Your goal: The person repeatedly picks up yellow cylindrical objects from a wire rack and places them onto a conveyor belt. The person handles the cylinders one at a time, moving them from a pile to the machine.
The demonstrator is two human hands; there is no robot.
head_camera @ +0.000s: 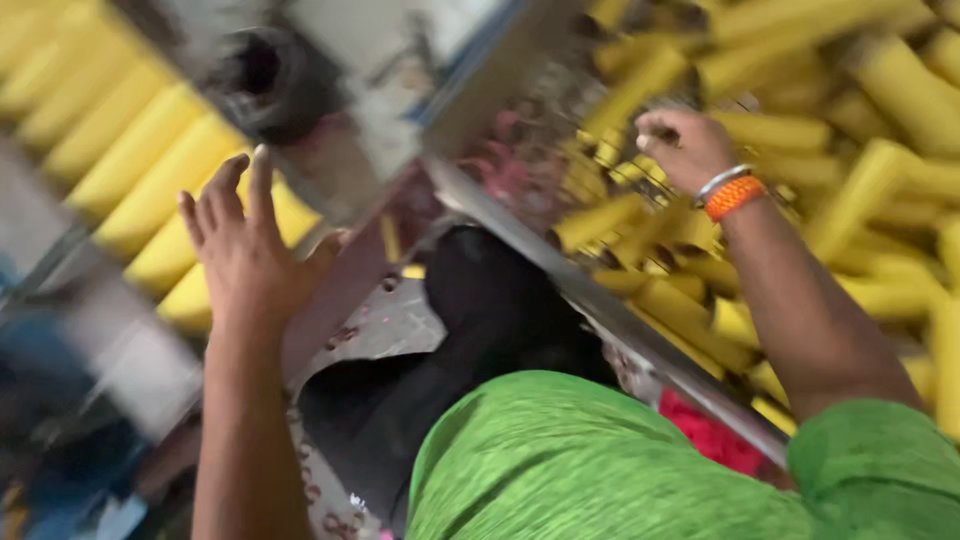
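Overhead, both hands reach among yellow tubes [690, 310] beside a metal rail [600, 310].

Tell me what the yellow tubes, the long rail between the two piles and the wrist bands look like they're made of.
Yellow tubes: probably plastic or coated card; even matte colour, hollow open ends, though blur leaves it open.
Rail: metal, judging by its grey sheen and bright streaks.
Wrist bands on the right hand: the orange band looks like woven thread; the silvery bangle looks like metal, since it glints.

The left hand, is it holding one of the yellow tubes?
No, the left hand is open with fingers spread and holds nothing, while the yellow tubes lie beyond it.
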